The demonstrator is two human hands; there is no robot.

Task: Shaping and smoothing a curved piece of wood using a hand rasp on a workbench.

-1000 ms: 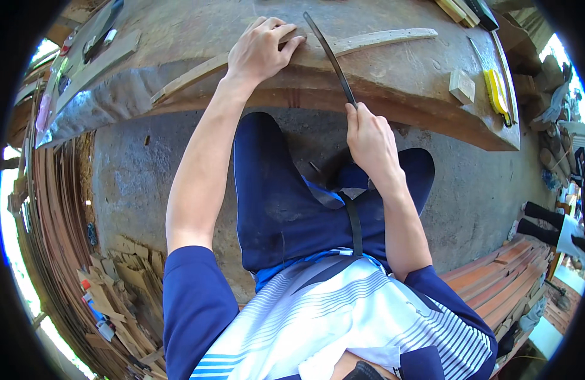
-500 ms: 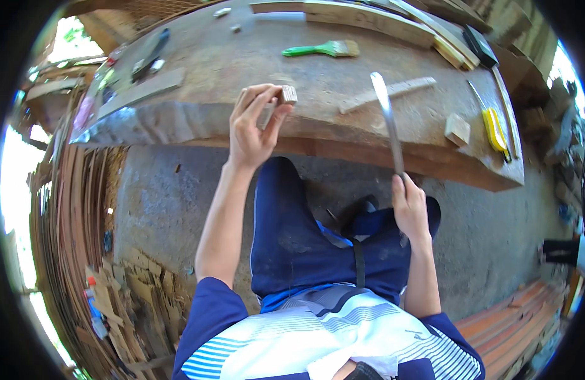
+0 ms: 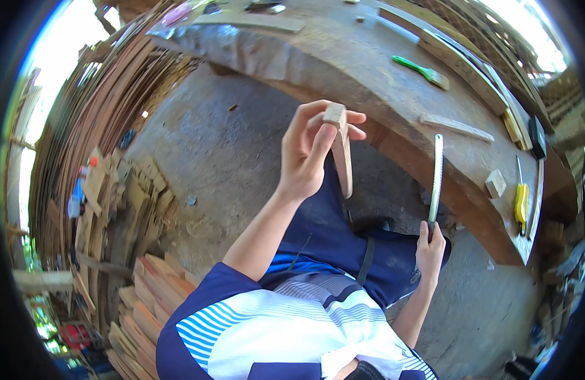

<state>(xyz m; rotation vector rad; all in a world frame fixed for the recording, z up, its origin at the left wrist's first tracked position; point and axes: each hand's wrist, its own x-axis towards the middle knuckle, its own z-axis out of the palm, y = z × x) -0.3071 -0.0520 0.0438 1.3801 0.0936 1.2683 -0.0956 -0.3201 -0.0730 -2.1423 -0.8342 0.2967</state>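
My left hand (image 3: 311, 152) is raised in front of me and grips a narrow light wooden strip (image 3: 342, 152) by its upper end, the strip hanging down past my palm. My right hand (image 3: 430, 250) is lower, near my lap, closed on the handle of a long metal rasp (image 3: 435, 180) whose blade points up toward the workbench edge. The two hands are apart. The wooden workbench (image 3: 368, 82) runs across the top of the view, just beyond both hands.
On the bench lie a green-handled brush (image 3: 422, 69), a loose wood strip (image 3: 456, 126), a small wood block (image 3: 495, 183), a yellow tool (image 3: 521, 201) and long battens (image 3: 457, 57). Stacked planks and offcuts (image 3: 121, 221) line the concrete floor on my left.
My left hand has lifted a wooden strip off the bench and brought it up close. My right hand with the rasp has pulled back from the bench. My view has swung left.
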